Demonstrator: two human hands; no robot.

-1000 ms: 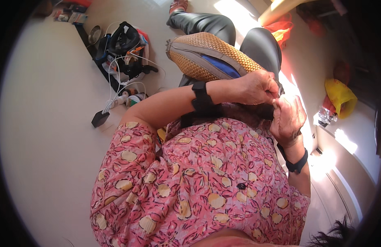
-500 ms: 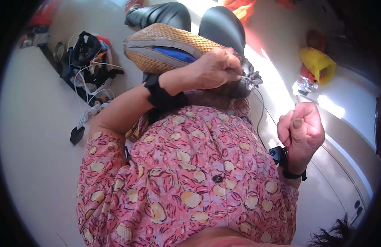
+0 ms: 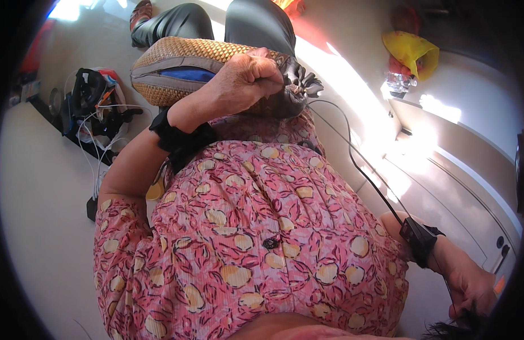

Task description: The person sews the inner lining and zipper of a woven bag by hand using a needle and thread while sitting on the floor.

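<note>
A woven tan cushion (image 3: 185, 54) with a grey edge lies across my lap; a slit in its side shows blue (image 3: 188, 73). My left hand (image 3: 247, 79) is closed on a dark, shiny gathered piece of material (image 3: 293, 102) at the cushion's right end, its folds fanning out past my fingers. From this piece a thin dark thread (image 3: 381, 178) runs taut down to the right, past my wrist. At the lower right my right hand (image 3: 471, 289) is closed, seemingly on that thread; dark hair hides part of its fingers.
A black cable (image 3: 355, 153) loops toward the device on my right wrist (image 3: 418, 241). On the floor at left lie black gear and white cables (image 3: 97, 113). A yellow bag (image 3: 412, 54) and a clear shiny wrapper (image 3: 398, 85) are at far right, near a pale cabinet (image 3: 443, 187).
My right hand has swung from beside my chest down and outward to the lower right, drawing the thread out. My left hand keeps its hold; the view has shifted.
</note>
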